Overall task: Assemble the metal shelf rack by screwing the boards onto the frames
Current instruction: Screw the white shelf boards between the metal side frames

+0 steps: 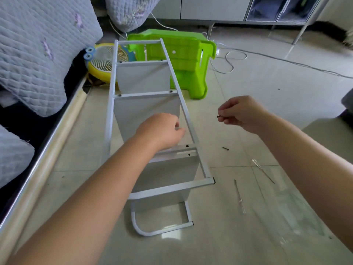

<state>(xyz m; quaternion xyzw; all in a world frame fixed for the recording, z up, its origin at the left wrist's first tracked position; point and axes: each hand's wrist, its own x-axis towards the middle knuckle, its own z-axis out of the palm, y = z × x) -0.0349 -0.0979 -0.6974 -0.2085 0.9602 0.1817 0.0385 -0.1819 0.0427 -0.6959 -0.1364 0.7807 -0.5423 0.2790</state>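
At frame centre, the rack [152, 104] lies on its side on the floor, long axis running from lower centre to upper centre. Two open holes [188, 150] show on the near crossbar, down and left of the right hand [242, 113], which pinches a dark screw [219, 116]. The left hand [162, 131] is nearer the holes, fingers curled on the board [147, 113] edge just above them. A spare screw [225, 148] and two screwdrivers [239, 196] lie at lower right. No writing legible.
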